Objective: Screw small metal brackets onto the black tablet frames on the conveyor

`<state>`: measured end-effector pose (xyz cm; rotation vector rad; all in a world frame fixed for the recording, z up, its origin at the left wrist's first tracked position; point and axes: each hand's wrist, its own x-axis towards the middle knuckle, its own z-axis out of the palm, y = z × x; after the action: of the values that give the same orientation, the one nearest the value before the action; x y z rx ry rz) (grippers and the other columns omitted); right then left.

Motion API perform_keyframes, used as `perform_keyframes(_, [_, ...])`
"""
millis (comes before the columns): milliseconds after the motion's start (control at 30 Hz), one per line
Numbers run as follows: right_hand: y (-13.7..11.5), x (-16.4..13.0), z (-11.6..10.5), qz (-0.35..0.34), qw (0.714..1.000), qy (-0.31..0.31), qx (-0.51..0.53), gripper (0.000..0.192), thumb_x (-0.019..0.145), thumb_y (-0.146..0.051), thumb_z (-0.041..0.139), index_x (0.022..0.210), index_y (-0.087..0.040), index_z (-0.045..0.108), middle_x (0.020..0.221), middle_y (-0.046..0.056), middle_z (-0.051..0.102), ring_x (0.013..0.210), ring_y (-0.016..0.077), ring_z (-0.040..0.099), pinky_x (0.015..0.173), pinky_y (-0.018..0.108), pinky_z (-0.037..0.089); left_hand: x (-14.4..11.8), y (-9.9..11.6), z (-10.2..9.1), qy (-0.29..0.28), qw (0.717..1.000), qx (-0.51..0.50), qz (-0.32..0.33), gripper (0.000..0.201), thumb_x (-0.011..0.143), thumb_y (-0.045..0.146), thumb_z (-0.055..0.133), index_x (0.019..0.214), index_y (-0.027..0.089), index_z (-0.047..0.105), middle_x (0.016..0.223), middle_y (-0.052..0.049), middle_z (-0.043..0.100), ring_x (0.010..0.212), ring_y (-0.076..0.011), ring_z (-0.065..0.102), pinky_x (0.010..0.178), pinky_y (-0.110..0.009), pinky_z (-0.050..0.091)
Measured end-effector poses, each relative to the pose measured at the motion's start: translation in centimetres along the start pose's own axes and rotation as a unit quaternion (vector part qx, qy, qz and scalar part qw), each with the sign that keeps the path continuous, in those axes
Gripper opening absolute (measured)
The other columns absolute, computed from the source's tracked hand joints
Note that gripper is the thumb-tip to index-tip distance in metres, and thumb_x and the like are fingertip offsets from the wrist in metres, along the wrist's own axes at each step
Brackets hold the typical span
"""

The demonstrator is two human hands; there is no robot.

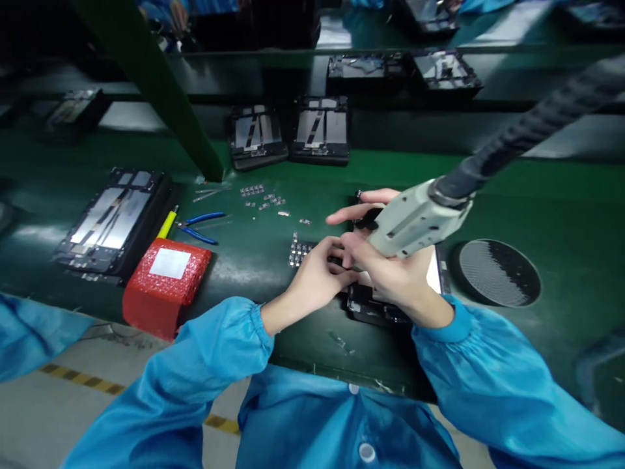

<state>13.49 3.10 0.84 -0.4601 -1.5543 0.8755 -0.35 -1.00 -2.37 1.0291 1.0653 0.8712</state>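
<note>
Both hands meet over the black frame [371,306] at the bench's [561,202] near edge.
Right hand [395,267] grips the grey screwdriver [415,218]; left hand [319,273] pinches closed near its tip, contents unclear. Best kept plumb. Counted: two frames behind, one stack left, one red box [163,283], one blue pliers [200,227].

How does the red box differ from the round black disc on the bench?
The red box is blocky, bright, with a pale label, and overhangs the bench's near edge on the left. The disc is flat, round, dark and finely ribbed, lying to the right of the hands. Neither is touched; both rest on the green bench.
</note>
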Motion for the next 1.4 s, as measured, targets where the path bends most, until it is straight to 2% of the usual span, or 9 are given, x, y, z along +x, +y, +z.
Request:
perform_keyframes(133, [-2.4,1.2,-3.7,-0.031,0.999,0.03,0.03,0.042,0.1,-0.02,0.081,0.137,-0.028,0.063,0.117,-0.001,0.079,0.061,0.0085,0.068,0.053,0.019,0.061,-0.5,0.9,-0.1,0.01,1.0,0.022,-0.009,0.047,0.086,0.018,0.095,0.124,0.019,0.067,0.119,-0.006,0.07,0.082,-0.0141,0.076,0.067,-0.026,0.068])
perform_keyframes(267, [-3.9,0.4,-12.1,-0.08,0.99,0.114,-0.006,0.03,0.099,-0.024,0.083,0.122,-0.023,0.063,0.1,0.0,0.077,0.051,0.0096,0.059,0.035,0.017,0.039,-0.6,1.5,-0.4,0.022,0.998,0.051,-0.019,0.047,0.088,0.019,0.092,0.128,0.019,0.069,0.124,-0.007,0.067,0.083,-0.0135,0.076,0.065,-0.024,0.071])
perform_keyframes(367, [-3.5,-1.7,-18.3,-0.115,0.968,0.208,-0.086,0.036,0.092,-0.028,0.093,0.112,-0.018,0.064,0.087,0.002,0.074,0.043,0.0073,0.048,0.033,0.015,0.026,-0.3,1.7,-0.6,0.019,0.996,0.087,-0.016,0.047,0.087,0.023,0.096,0.127,0.019,0.072,0.129,-0.007,0.067,0.085,-0.0127,0.077,0.068,-0.023,0.073])
perform_keyframes(467, [-2.2,-3.8,-21.2,-0.148,0.944,0.268,-0.125,0.045,0.088,-0.038,0.098,0.109,-0.017,0.065,0.082,0.001,0.071,0.039,0.0044,0.039,0.034,0.012,0.02,-0.1,2.1,-0.5,0.012,0.993,0.112,-0.016,0.052,0.083,0.03,0.103,0.125,0.019,0.075,0.134,-0.007,0.067,0.086,-0.0129,0.078,0.07,-0.025,0.076])
perform_keyframes(567, [-1.2,-4.7,-20.9,-0.176,0.932,0.292,-0.119,0.04,0.088,-0.037,0.095,0.111,-0.019,0.068,0.079,-0.002,0.065,0.04,0.0037,0.037,0.034,0.012,0.013,0.2,3.0,-0.2,-0.002,0.988,0.151,-0.027,0.049,0.084,0.035,0.104,0.123,0.02,0.078,0.137,-0.008,0.068,0.088,-0.0136,0.079,0.072,-0.026,0.077])
perform_keyframes(767, [-1.2,-4.5,-18.8,-0.19,0.938,0.274,-0.096,0.03,0.089,-0.027,0.09,0.116,-0.02,0.078,0.076,0.0,0.057,0.048,0.0077,0.052,0.033,0.013,0.016,0.3,4.9,0.4,-0.024,0.975,0.217,-0.041,0.043,0.085,0.036,0.105,0.119,0.023,0.083,0.137,-0.007,0.076,0.087,-0.0135,0.078,0.073,-0.024,0.076])
perform_keyframes(1033, [-0.8,-4.6,-18.6,-0.208,0.946,0.239,-0.062,0.03,0.092,-0.015,0.084,0.121,-0.018,0.08,0.079,0.001,0.059,0.05,0.0059,0.054,0.034,0.01,0.021,0.1,4.5,0.1,-0.009,0.978,0.204,-0.042,0.039,0.087,0.033,0.106,0.117,0.024,0.083,0.134,-0.007,0.078,0.086,-0.0143,0.08,0.073,-0.024,0.076])
perform_keyframes(1233, [-1.1,-4.6,-18.7,-0.2,0.958,0.193,-0.064,0.034,0.094,-0.009,0.079,0.127,-0.018,0.081,0.077,-0.002,0.059,0.041,-0.0003,0.039,0.034,0.008,0.025,0.2,4.6,0.4,-0.006,0.977,0.21,-0.021,0.044,0.086,0.029,0.104,0.123,0.024,0.08,0.135,-0.007,0.076,0.084,-0.0141,0.08,0.07,-0.024,0.076])
perform_keyframes(1400, [-1.3,-4.6,-17.8,-0.204,0.948,0.233,-0.072,0.031,0.091,-0.016,0.087,0.122,-0.02,0.086,0.077,0.001,0.059,0.047,0.004,0.051,0.033,0.011,0.022,0.1,3.9,0.4,-0.002,0.978,0.21,-0.002,0.048,0.089,0.023,0.098,0.132,0.024,0.076,0.125,-0.006,0.073,0.085,-0.0147,0.079,0.072,-0.026,0.076])
